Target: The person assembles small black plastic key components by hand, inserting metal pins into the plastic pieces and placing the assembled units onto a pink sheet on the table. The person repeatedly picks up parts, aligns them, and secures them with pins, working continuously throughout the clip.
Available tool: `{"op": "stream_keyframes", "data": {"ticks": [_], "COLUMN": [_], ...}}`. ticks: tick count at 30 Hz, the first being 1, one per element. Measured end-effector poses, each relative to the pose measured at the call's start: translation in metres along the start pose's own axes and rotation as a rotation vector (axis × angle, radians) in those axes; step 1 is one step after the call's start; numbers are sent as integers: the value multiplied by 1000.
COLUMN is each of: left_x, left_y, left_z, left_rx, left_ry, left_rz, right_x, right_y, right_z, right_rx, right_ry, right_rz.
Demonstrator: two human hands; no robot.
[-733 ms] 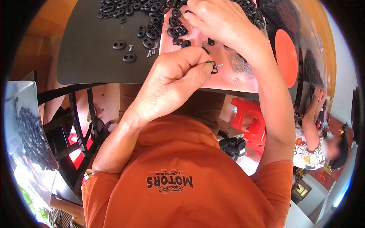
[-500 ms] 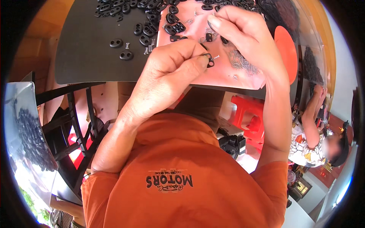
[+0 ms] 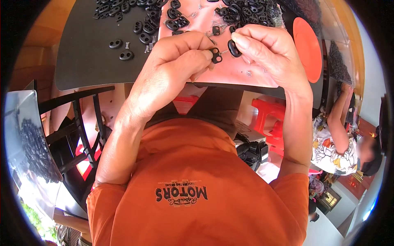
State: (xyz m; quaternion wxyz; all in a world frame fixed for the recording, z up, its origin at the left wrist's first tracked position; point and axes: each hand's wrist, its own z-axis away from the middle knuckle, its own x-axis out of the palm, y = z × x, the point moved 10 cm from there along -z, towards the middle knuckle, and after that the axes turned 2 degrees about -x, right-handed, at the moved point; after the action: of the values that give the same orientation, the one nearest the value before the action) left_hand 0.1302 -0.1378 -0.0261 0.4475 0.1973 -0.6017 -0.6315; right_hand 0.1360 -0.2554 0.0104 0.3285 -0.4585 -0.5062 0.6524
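My left hand is closed, pinching a black two-hole cord lock plunger between thumb and forefinger. A small metal spring sticks out from the plunger's right side. Just to the right, my right hand is closed on a black oval cord lock body, held between thumb and fingertips. The spring's free end points at the body, a small gap apart. Both hands are above the pink sheet at the table's near edge. Another black plunger lies beyond them.
A heap of black cord lock parts lies at the far side. On the dark tabletop are loose cord locks and springs. A red oval piece sits right; another person is beyond it. A red stool stands below.
My right hand has come down toward my left, now with the cord lock body showing in its fingers. My left hand has shifted slightly left and up; the plunger and spring have moved with it.
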Motion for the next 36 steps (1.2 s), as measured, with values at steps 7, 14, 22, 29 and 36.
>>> {"op": "stream_keyframes", "data": {"ticks": [7, 14, 22, 29, 36], "left_x": [4, 14, 17, 32, 33], "left_y": [-7, -10, -19, -16, -15], "left_z": [4, 8, 15, 14, 14], "left_rx": [-37, -21, -56, -42, -28], "left_ry": [-58, -125, -152, -180, -185], "left_rz": [-70, -84, -144, -138, -141], "right_x": [7, 8, 20, 17, 16], "right_y": [0, 4, 0, -8, -4], "right_z": [7, 18, 26, 33, 37], "right_rx": [-8, -10, 7, -44, -66], "right_ry": [-38, -22, -28, -21, 31], "right_rz": [37, 7, 56, 144, 150]}}
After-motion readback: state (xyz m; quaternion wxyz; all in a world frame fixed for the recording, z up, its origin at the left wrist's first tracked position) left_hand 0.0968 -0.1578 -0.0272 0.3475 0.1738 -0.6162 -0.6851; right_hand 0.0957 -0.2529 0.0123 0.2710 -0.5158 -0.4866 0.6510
